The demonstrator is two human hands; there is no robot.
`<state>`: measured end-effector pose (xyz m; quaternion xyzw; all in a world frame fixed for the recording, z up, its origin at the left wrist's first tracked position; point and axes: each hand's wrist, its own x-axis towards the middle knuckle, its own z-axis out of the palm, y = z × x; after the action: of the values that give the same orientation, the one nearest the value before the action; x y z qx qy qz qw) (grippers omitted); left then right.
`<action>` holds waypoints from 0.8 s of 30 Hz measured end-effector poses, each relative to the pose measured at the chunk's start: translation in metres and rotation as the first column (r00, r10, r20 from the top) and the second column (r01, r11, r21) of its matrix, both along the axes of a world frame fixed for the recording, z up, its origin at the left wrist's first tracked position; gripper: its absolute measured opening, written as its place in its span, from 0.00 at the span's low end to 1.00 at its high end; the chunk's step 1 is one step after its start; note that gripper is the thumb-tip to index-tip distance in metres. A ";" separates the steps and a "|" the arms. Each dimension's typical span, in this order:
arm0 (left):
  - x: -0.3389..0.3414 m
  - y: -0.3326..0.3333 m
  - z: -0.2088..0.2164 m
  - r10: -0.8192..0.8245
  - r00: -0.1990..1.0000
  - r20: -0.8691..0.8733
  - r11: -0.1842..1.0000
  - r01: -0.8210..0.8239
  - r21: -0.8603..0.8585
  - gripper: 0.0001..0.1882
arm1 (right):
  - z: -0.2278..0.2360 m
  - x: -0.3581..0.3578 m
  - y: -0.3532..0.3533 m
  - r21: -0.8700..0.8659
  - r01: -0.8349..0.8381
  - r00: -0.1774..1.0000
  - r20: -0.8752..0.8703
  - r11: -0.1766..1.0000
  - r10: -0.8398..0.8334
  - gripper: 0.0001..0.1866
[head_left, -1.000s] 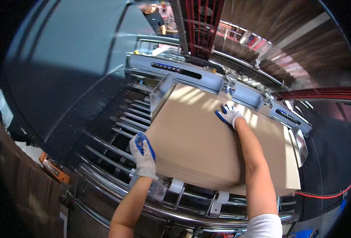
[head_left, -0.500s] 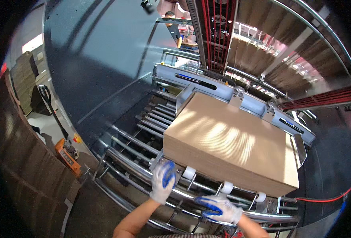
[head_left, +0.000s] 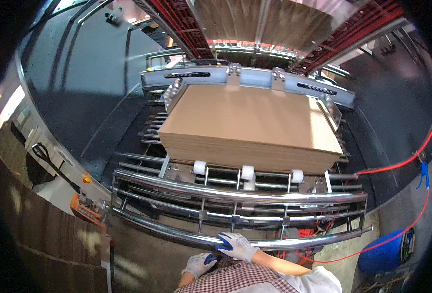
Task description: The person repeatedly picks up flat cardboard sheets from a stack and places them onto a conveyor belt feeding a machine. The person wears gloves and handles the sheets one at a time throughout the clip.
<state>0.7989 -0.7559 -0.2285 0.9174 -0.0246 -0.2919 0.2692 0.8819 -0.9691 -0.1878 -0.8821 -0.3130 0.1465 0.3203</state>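
Observation:
My left hand [head_left: 200, 265], in a white work glove with blue coating, is low in front of my checked clothing [head_left: 245, 279]. Its fingers are loosely bent and apart, and nothing shows in them. Just above and to its right, my right hand [head_left: 238, 246] wears a matching glove, fingers loosely spread beside the lower chrome rail [head_left: 196, 238]; whether it touches the rail I cannot tell. Beyond the rails a thick stack of brown corrugated cardboard sheets [head_left: 247, 117] lies flat on the machine's feed bed. Small white rollers [head_left: 247, 172] line its near side.
A curved upper chrome rail [head_left: 235, 193] runs between me and the stack. A blue-grey crossbeam [head_left: 255, 78] stands behind it. An orange pallet jack [head_left: 85, 211] and brown cardboard piles [head_left: 54, 234] are at left. At right hang a red hose [head_left: 396, 169], a blue air gun [head_left: 423, 175] and a blue drum [head_left: 382, 254].
Both hands have drawn back from the upper rail and the stack's near edge toward my body. The view has turned, so the stack now sits more squarely ahead.

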 end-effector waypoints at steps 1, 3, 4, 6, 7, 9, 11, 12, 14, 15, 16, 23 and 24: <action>-0.005 0.001 0.001 -0.055 0.998 -0.041 0.992 0.060 0.110 0.27 | 0.004 -0.005 0.000 -0.007 -0.030 0.999 -0.030 1.000 0.029 0.33; -0.018 0.007 -0.011 0.125 0.992 -0.003 0.987 -0.124 0.107 0.26 | -0.015 -0.012 0.003 -0.010 -0.026 0.999 0.031 1.000 0.026 0.33; -0.032 0.014 -0.036 0.254 0.966 0.040 0.964 -0.256 0.075 0.25 | -0.020 -0.016 0.003 -0.063 -0.040 0.997 0.060 0.997 0.043 0.33; -0.067 0.038 -0.102 0.528 0.840 0.127 0.849 -0.519 -0.096 0.22 | -0.021 -0.022 0.009 -0.168 -0.074 0.989 0.117 0.983 0.094 0.34; -0.089 0.048 -0.132 0.705 0.705 -0.079 0.680 -0.703 -0.207 0.23 | -0.021 -0.024 0.010 -0.192 -0.070 0.988 0.126 0.979 0.095 0.34; -0.121 0.062 -0.167 0.803 0.296 -0.516 0.187 -0.949 -0.254 0.26 | -0.019 -0.025 0.013 -0.244 -0.070 0.984 0.141 0.967 0.107 0.35; -0.141 0.068 -0.183 0.812 0.173 -0.558 0.093 -0.981 -0.168 0.26 | -0.022 -0.025 0.014 -0.224 -0.052 0.976 0.193 0.973 0.097 0.36; -0.144 0.068 -0.189 0.831 0.176 -0.528 0.125 -0.983 -0.132 0.26 | -0.025 -0.025 0.014 -0.231 -0.060 0.975 0.196 0.971 0.107 0.35; -0.158 0.070 -0.197 0.865 0.189 -0.465 0.173 -0.982 -0.077 0.26 | -0.025 -0.023 0.014 -0.259 -0.084 0.968 0.207 0.962 0.140 0.35; -0.163 0.070 -0.202 0.874 0.196 -0.445 0.186 -0.980 -0.067 0.26 | -0.023 -0.021 0.015 -0.277 -0.098 0.971 0.184 0.956 0.153 0.36; -0.165 0.070 -0.206 0.880 0.202 -0.431 0.194 -0.979 -0.062 0.26 | -0.020 -0.017 0.015 -0.295 -0.113 0.973 0.161 0.949 0.166 0.36; -0.198 0.060 -0.225 0.910 0.189 -0.368 0.188 -0.981 -0.039 0.26 | -0.021 -0.011 0.024 -0.350 -0.141 0.956 0.194 0.926 0.219 0.36; -0.203 0.060 -0.227 0.914 0.182 -0.363 0.181 -0.983 -0.038 0.26 | -0.026 -0.010 0.025 -0.336 -0.118 0.958 0.208 0.934 0.196 0.36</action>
<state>0.5964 -0.6963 -0.4557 0.6367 0.5520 -0.1683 0.5115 0.8714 -0.9439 -0.2142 -0.9053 -0.3912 0.1136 0.1202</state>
